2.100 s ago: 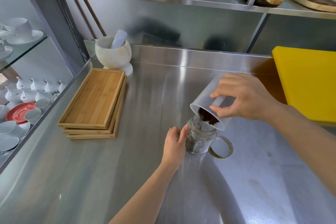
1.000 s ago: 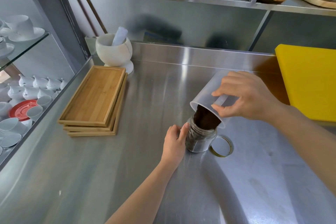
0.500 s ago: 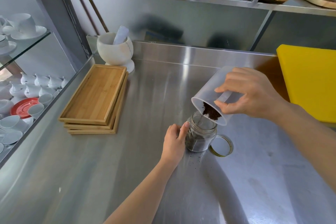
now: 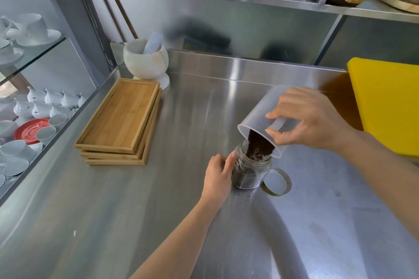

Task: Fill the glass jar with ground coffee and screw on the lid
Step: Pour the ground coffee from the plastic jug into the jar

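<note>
Small clear glass jar (image 4: 250,171) upright on steel tabletop (image 4: 158,210), steadied by left hand (image 4: 217,173), grip wrapped round its side. Translucent plastic container (image 4: 260,118) tilted by right hand (image 4: 306,118), grip clamped on wall; dark ground coffee (image 4: 258,146) poured into mouth. Tilt best eased slowly, rim kept centred; stray grains already spilled. Gold-rimmed lid (image 4: 276,182) just beside jar.

A brushed stainless steel counter (image 4: 158,199) with a low raised back edge carries it all. Over in the far left corner sits a white marble mortar (image 4: 146,59), and just in front of it a stack of shallow rectangular bamboo trays (image 4: 120,120). A yellow plastic cutting board (image 4: 385,106) lies at the right edge. Mid-counter, a clear glass jar (image 4: 249,172) stands upright, a gold-rimmed round metal lid (image 4: 276,182) flat beside it, dark coffee specks (image 4: 243,199) scattered at its base.
</note>
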Demonstrator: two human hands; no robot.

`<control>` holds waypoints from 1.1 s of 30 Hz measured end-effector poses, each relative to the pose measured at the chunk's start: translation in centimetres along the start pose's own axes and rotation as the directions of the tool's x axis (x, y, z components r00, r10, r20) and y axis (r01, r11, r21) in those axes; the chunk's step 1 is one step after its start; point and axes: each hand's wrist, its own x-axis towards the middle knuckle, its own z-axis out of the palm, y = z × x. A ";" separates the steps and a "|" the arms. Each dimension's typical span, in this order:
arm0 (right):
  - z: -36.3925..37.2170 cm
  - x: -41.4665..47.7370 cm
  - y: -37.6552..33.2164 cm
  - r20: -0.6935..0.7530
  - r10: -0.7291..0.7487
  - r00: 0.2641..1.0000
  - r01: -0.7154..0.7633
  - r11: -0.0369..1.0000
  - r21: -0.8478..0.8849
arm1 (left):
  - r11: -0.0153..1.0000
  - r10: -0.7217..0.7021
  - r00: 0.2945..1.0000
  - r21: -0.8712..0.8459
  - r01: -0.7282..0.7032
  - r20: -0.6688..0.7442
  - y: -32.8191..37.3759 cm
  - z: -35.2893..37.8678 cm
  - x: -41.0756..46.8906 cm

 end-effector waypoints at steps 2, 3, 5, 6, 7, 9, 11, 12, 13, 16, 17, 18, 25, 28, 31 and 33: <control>-0.1 0.0 0.1 -0.008 0.007 1.000 -0.007 1.000 0.006 | 1.000 -0.004 1.000 0.005 0.004 0.001 -0.1 0.1 0.1; -0.1 0.0 0.1 -0.008 0.010 1.000 -0.010 1.000 0.004 | 1.000 -0.005 1.000 0.004 0.005 0.001 -0.2 0.1 0.1; -0.2 -0.1 0.1 -0.006 0.013 1.000 -0.013 1.000 -0.006 | 1.000 -0.007 1.000 -0.004 0.007 0.000 -0.2 0.1 0.2; -0.2 -0.1 0.1 -0.005 0.013 1.000 -0.013 1.000 -0.008 | 1.000 -0.004 1.000 -0.006 0.004 -0.002 -0.2 0.1 0.2; -0.2 -0.1 0.1 -0.005 0.012 1.000 -0.012 1.000 -0.008 | 1.000 -0.001 1.000 -0.005 0.001 -0.005 -0.2 0.1 0.2; -0.1 -0.1 0.0 0.001 0.003 1.000 -0.003 1.000 -0.009 | 1.000 0.000 1.000 0.001 0.000 -0.004 -0.2 0.1 0.2; -0.1 -0.1 0.0 0.015 -0.012 1.000 0.013 1.000 -0.016 | 1.000 -0.002 1.000 -0.003 0.002 -0.002 -0.1 0.1 0.1; -0.1 -0.1 -0.1 0.019 -0.019 1.000 0.019 1.000 -0.018 | 1.000 -0.001 1.000 -0.005 0.001 -0.002 -0.1 0.1 0.1; -0.1 -0.1 -0.1 0.022 -0.025 0.999 0.025 0.999 -0.020 | 1.000 0.001 1.000 -0.006 -0.001 -0.003 -0.1 0.1 0.1; -0.2 -0.2 -0.1 0.027 -0.045 0.999 0.046 0.999 -0.024 | 1.000 0.001 1.000 -0.003 -0.001 -0.003 -0.1 0.1 0.1; -0.2 -0.2 -0.1 0.028 -0.051 0.998 0.051 0.998 -0.025 | 1.000 0.002 1.000 -0.001 -0.002 -0.003 -0.1 0.1 0.1; -0.2 -0.2 -0.1 0.029 -0.054 0.998 0.054 0.998 -0.025 | 1.000 0.003 1.000 -0.002 -0.003 -0.002 -0.1 0.1 0.1; -0.2 -0.3 -0.2 0.031 -0.073 0.997 0.074 0.997 -0.037 | 1.000 -0.016 1.000 -0.020 0.016 0.002 -0.1 0.1 0.1; -0.1 -0.3 -0.3 0.039 -0.088 0.995 0.090 0.995 -0.037 | 1.000 -0.018 1.000 -0.025 0.018 0.000 -0.1 0.1 0.0; 0.0 -0.4 -0.3 0.053 -0.103 0.993 0.105 0.994 -0.037 | 1.000 -0.013 1.000 -0.028 0.013 -0.004 0.0 0.1 -0.1; -0.1 -0.4 -0.3 0.058 -0.111 0.992 0.113 0.993 -0.040 | 1.000 -0.012 1.000 -0.023 0.012 -0.005 0.0 0.1 -0.1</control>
